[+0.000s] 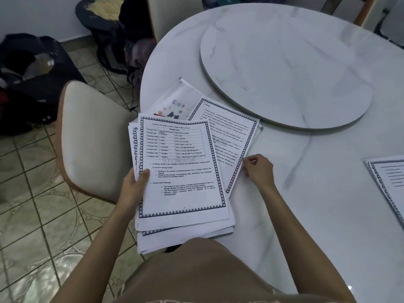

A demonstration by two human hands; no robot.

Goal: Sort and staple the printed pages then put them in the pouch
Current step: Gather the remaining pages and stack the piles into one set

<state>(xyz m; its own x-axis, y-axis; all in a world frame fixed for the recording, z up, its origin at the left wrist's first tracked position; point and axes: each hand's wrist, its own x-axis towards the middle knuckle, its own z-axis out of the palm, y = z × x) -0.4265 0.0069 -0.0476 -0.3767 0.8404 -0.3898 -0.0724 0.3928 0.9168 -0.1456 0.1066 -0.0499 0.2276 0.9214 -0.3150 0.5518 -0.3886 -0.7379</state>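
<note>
My left hand [133, 187] grips a thick stack of printed pages [181, 182] by its left edge, thumb on the top sheet, which has a table and a "STORAGE" watermark. My right hand [259, 169] pinches the right edge of a single bordered page [229, 136] that lies on the table, partly under the stack. Beneath that page lies a clear pouch [175, 101] with colourful prints and a zip edge. Another pile of bordered pages [389, 182] sits at the table's right edge of view. No stapler is visible.
The round white marble table [306, 193] carries a raised turntable disc [284, 73] behind the papers. A cream chair [91, 136] stands to the left over tiled floor. Dark bags [28, 79] and a round black stool [102, 16] lie further left.
</note>
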